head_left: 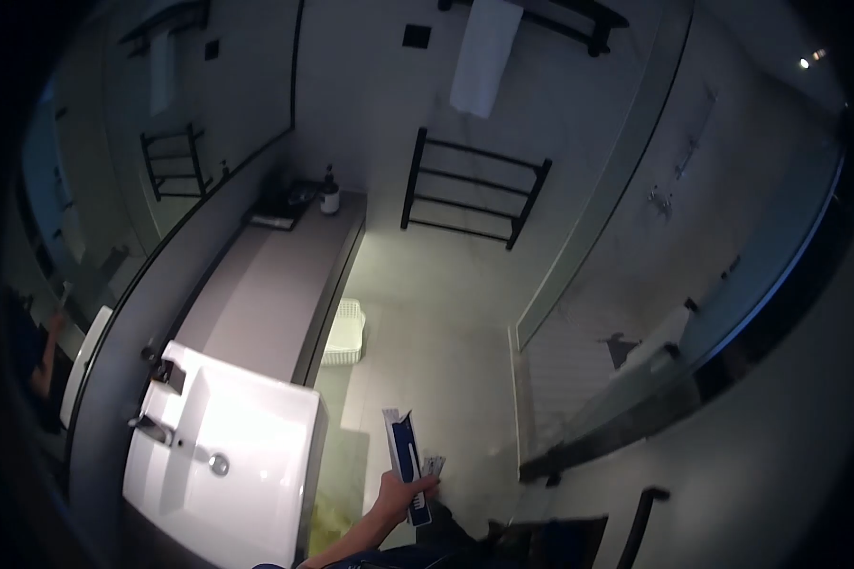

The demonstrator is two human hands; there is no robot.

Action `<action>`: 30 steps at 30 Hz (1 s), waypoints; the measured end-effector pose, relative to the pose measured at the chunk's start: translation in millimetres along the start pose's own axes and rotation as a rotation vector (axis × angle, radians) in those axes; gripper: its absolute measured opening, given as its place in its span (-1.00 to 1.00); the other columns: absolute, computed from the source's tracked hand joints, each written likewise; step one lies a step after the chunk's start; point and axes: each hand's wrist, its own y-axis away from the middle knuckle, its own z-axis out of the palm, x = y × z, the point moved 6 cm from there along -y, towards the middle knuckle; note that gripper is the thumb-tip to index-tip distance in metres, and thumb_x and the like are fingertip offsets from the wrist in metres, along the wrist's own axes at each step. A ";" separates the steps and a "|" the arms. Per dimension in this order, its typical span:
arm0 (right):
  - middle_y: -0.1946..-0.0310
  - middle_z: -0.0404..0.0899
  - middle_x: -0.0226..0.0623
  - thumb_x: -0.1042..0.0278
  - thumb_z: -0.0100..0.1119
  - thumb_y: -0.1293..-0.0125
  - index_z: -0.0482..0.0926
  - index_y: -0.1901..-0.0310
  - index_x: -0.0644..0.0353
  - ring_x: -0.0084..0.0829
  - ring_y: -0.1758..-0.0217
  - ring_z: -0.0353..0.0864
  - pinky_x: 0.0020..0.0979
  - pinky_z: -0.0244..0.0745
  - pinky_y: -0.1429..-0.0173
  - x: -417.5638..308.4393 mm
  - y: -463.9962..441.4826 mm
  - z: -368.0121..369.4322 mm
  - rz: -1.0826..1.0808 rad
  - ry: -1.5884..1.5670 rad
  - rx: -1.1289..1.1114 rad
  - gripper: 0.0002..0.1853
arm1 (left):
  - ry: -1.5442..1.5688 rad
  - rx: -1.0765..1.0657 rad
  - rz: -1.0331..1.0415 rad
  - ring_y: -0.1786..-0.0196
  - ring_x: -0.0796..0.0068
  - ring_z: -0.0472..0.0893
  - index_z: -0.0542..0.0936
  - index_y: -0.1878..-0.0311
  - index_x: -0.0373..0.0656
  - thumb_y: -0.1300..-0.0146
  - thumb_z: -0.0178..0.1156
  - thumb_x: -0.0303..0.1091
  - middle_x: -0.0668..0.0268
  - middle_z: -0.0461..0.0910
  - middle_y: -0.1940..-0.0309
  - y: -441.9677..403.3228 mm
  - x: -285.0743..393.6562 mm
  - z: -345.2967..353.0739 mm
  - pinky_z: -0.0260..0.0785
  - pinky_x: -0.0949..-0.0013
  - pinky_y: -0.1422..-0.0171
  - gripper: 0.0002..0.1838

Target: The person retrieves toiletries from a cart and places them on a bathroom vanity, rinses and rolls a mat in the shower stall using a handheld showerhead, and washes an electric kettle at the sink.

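My left hand (397,495) reaches in from the bottom of the view, its fingers closed around a narrow blue-and-white carton (405,453). The carton is held tilted, with a pale flap or piece sticking up at its top end. Beside it, on the right, a small whitish printed packet or strip (434,466) shows near my fingers; I cannot tell its kind. My right hand is not visible. To the left of my left hand stands a white sink (256,455).
A dark faucet (152,429) sits at the sink's left side. A grey counter (256,284) runs back to a pump bottle (329,196) and a dark tray. A pale basket (343,334) is under the counter. Right, a glass shower partition; behind, a black towel rack (474,190) on the wall.
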 end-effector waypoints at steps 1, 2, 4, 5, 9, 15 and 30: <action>0.54 0.35 -0.44 0.33 0.13 -0.23 0.48 0.19 0.20 -0.58 0.55 0.29 -0.50 0.24 0.47 -22.3 -18.1 13.7 -0.002 0.018 -0.011 -0.82 | -0.039 -0.009 0.007 0.51 0.45 0.57 0.56 0.34 -0.39 0.03 0.33 -0.54 0.20 0.59 0.51 -23.9 12.2 11.1 0.41 0.43 0.44 -0.81; 0.56 0.34 -0.45 0.33 0.13 -0.23 0.49 0.21 0.20 -0.59 0.58 0.29 -0.50 0.23 0.49 -49.1 -31.6 25.6 -0.011 0.048 -0.019 -0.84 | -0.094 -0.019 0.024 0.51 0.46 0.58 0.57 0.35 -0.40 0.02 0.34 -0.53 0.21 0.59 0.52 -51.1 29.4 23.2 0.42 0.43 0.44 -0.82; 0.61 0.34 -0.46 0.33 0.12 -0.23 0.51 0.24 0.21 -0.59 0.62 0.27 -0.51 0.22 0.52 -107.2 -55.9 49.4 -0.069 0.114 -0.057 -0.85 | -0.199 -0.024 0.021 0.50 0.47 0.58 0.58 0.38 -0.40 0.02 0.34 -0.51 0.22 0.59 0.53 -86.9 53.4 44.0 0.42 0.44 0.43 -0.82; 0.64 0.33 -0.46 0.33 0.12 -0.23 0.52 0.26 0.21 -0.59 0.64 0.27 -0.51 0.21 0.53 -148.0 -63.5 68.4 -0.141 0.146 -0.097 -0.86 | -0.136 -0.029 0.041 0.50 0.48 0.59 0.59 0.41 -0.39 0.01 0.36 -0.47 0.23 0.60 0.56 -99.2 72.5 58.5 0.42 0.46 0.42 -0.82; 0.45 0.52 -0.44 0.28 0.21 -0.21 0.55 0.09 0.24 -0.66 0.55 0.38 -0.59 0.29 0.50 -353.6 -18.3 208.4 -0.405 0.076 -0.725 -0.72 | -0.184 0.016 0.090 0.51 0.47 0.61 0.60 0.39 -0.38 0.01 0.38 -0.44 0.20 0.61 0.54 -159.6 117.2 65.4 0.45 0.46 0.42 -0.80; 0.48 0.45 -0.49 0.37 0.13 -0.28 0.50 -0.01 0.25 -0.72 0.55 0.26 -0.63 0.17 0.50 -489.9 106.8 405.3 -0.590 0.371 -1.390 -0.71 | -0.187 0.128 0.187 0.51 0.51 0.60 0.58 0.31 -0.33 0.01 0.34 -0.47 0.25 0.60 0.54 -226.5 182.2 44.5 0.43 0.49 0.43 -0.80; 0.59 0.52 -0.43 0.49 0.17 -0.19 0.56 0.38 0.27 -0.71 0.65 0.32 -0.62 0.23 0.58 -680.3 30.1 745.2 -1.112 0.122 -0.865 -0.95 | 0.352 0.493 0.240 0.45 0.45 0.59 0.53 0.20 -0.31 -0.17 0.14 -0.40 0.21 0.58 0.43 -465.1 326.4 -156.5 0.50 0.43 0.32 -0.82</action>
